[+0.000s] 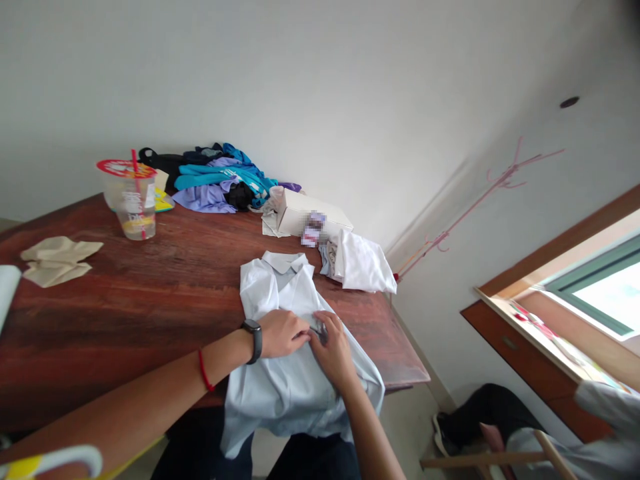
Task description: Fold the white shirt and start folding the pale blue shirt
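Observation:
A pale grey-white collared shirt (300, 380) lies front up on the table, its collar pointing away from me and its lower part hanging over the near edge. My left hand (284, 333), with a black band on the wrist, pinches the cloth at the middle of the shirt's front. Close beside it, my right hand (333, 347) has its fingers curled onto the same spot, gripping the fabric. A small dark patch shows between the fingertips; I cannot tell what it is. Both hands partly cover the front opening.
On the dark wooden table (165, 287) are a plastic cup (137, 213) with a straw, a crumpled brown paper (60, 260), a heap of clothes (215, 177), a white box (315, 213) and folded white cloth (367, 263). A coat rack (470, 200) stands right; a person (500, 413) is at lower right.

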Demonstrator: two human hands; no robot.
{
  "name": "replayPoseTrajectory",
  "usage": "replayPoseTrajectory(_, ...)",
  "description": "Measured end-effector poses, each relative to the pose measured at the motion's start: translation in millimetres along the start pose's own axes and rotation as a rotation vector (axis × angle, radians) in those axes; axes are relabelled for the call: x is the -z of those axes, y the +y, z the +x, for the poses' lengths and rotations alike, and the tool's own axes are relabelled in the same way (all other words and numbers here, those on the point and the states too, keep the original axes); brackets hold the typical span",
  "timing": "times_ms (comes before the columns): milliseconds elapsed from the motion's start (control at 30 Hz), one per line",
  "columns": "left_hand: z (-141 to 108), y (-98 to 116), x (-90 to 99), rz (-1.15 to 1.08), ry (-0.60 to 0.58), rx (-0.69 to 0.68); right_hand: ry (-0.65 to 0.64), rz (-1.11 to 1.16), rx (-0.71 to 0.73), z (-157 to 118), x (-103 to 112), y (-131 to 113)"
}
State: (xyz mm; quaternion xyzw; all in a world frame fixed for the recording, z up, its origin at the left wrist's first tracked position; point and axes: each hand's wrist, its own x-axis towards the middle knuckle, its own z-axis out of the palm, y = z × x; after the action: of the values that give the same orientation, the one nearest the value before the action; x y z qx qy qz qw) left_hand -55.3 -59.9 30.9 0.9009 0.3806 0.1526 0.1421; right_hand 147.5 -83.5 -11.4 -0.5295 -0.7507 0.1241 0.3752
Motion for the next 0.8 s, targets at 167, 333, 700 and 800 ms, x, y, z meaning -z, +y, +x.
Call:
replayPoseTrajectory(167, -0.9, 3.0, 2.8, -0.008, 0.012, 0.012, 0.017, -0.093, -0.08, 1.4, 1.8, -4.0)
replayPoseTrajectory(333, -1.5, 1.1, 1.7, 0.001, 0.025, 0.001, 0.032, -0.036, -0.108, 2.1, 4.1, -5.0)
replayPoseTrajectory(700, 0.2, -3.2, -0.7, -0.025, -0.011, 0.009, 0.366, 0.309, -0.314, -2.4, 12.6, 14.9)
replayPoseTrajectory(800, -0.1, -2.0, 0.8, -0.032, -0.013, 0.012, 0.354, 0.335, -0.312, -3.2, 11.6, 18.5)
